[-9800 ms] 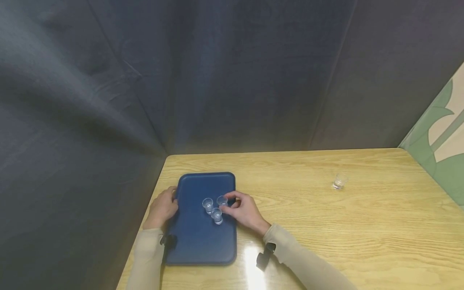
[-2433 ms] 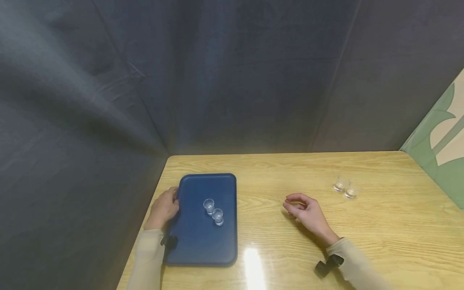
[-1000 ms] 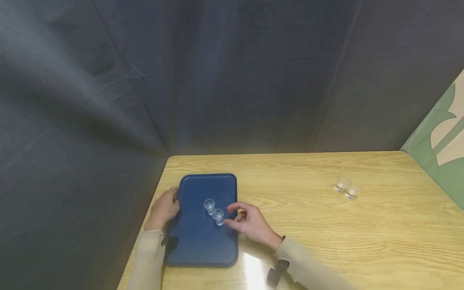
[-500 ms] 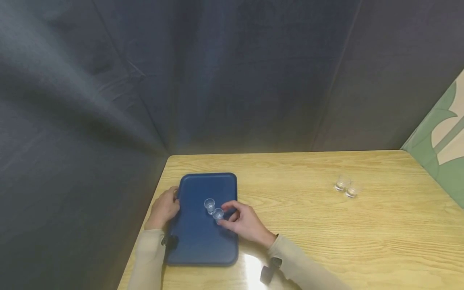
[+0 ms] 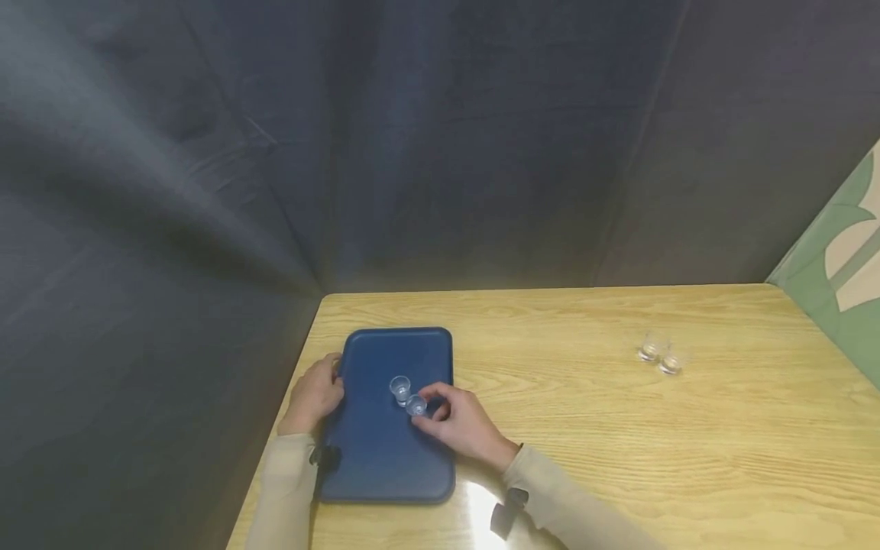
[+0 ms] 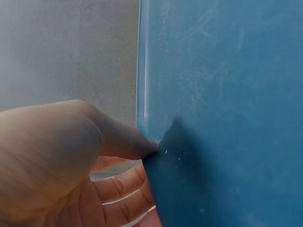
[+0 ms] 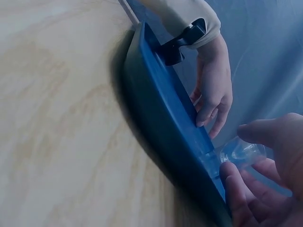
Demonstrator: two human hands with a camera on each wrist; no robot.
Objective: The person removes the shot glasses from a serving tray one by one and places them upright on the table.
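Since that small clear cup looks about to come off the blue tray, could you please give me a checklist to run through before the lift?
1. Right hand pinches the near cup: ok, thumb and fingers close round it in the right wrist view.
2. Left hand steadies the tray at its left edge: ok.
3. Far cup clear of the held one: not ok, they stand very close; contact cannot be told.
4. Space beside the two cups on the table: ok, bare wood around them.
5. Held cup empty: cannot tell.
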